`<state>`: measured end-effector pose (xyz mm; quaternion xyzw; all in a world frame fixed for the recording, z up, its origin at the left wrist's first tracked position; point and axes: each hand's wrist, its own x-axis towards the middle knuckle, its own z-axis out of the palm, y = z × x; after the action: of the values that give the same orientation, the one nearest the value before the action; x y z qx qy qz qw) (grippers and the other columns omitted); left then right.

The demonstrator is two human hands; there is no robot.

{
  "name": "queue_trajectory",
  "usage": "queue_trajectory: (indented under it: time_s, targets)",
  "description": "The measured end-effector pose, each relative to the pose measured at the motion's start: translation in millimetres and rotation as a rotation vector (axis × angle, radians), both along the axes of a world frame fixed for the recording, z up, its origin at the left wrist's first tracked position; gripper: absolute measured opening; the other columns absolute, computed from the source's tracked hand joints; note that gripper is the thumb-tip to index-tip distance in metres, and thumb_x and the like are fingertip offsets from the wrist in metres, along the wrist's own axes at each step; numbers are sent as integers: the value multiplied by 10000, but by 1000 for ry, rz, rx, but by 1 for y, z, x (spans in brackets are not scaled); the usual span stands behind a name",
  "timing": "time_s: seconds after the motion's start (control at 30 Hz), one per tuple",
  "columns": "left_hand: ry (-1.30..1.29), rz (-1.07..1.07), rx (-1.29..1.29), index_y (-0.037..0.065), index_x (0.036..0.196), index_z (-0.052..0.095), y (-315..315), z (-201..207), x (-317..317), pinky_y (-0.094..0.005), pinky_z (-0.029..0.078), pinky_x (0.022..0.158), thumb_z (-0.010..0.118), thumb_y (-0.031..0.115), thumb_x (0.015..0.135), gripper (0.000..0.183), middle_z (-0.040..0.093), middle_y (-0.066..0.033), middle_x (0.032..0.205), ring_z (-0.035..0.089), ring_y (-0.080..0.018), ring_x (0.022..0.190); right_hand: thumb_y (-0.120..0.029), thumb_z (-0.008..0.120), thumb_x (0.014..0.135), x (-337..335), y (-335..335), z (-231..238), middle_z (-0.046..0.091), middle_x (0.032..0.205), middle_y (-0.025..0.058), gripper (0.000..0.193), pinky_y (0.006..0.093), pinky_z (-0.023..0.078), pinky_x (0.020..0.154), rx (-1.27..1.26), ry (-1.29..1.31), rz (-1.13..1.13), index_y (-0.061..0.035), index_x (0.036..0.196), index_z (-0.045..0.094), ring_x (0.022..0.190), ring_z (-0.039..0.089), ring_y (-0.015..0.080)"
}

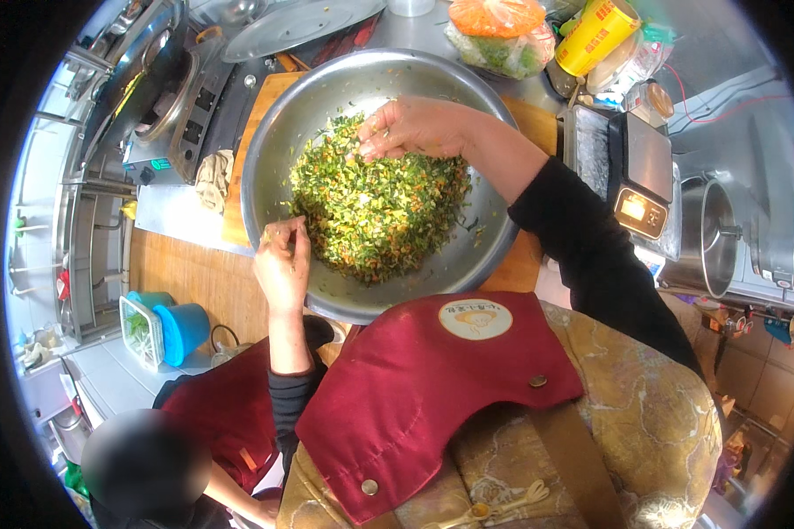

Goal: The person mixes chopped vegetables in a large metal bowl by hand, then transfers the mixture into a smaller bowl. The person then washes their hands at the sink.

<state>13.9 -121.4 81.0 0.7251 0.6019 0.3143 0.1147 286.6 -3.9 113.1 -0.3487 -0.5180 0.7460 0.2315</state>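
A large steel bowl (278, 145) holds a heap of finely chopped green vegetables (397, 212) mixed with orange and pale yellow bits. Over the far part of the heap is my right hand (419, 126), its fingers bent and drawn together, fingertips at the vegetables. My left hand (282, 264) is at the bowl's left rim with thumb and fingers pinched together; small bits cling to the skin. Whatever either hand may have between its fingers is too small or hidden to name.
A wooden board (534, 256) lies under the bowl. Left are a stove (190, 132) and a cloth (213, 179); right, a scale (644, 167) and steel pot (706, 234). Bagged vegetables (498, 44) stand behind. A co-worker (225, 406) is close at lower left, near a blue container (183, 333).
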Motion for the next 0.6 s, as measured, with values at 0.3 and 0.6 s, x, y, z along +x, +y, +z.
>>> queue_trajectory:
  time_s: [0.3, 0.6]
  targets:
    - [18, 11, -52, 64, 910, 663, 0, 2, 0, -352, 514, 703, 614, 88, 848, 82, 665, -100, 903, 654, -273, 797, -113, 697, 817, -7, -49, 63, 684, 993, 112, 363, 224, 486, 764, 7, 214, 47, 88, 1100, 594, 923, 643, 141]
    - [134, 79, -92, 86, 929, 686, 1, -2, -1, -359, 513, 710, 604, 111, 857, 112, 659, -104, 903, 648, -287, 806, -140, 671, 847, -14, -111, 163, 683, 962, 106, 259, 259, 494, 760, 423, 634, 490, 48, 1025, 649, 865, 639, 151]
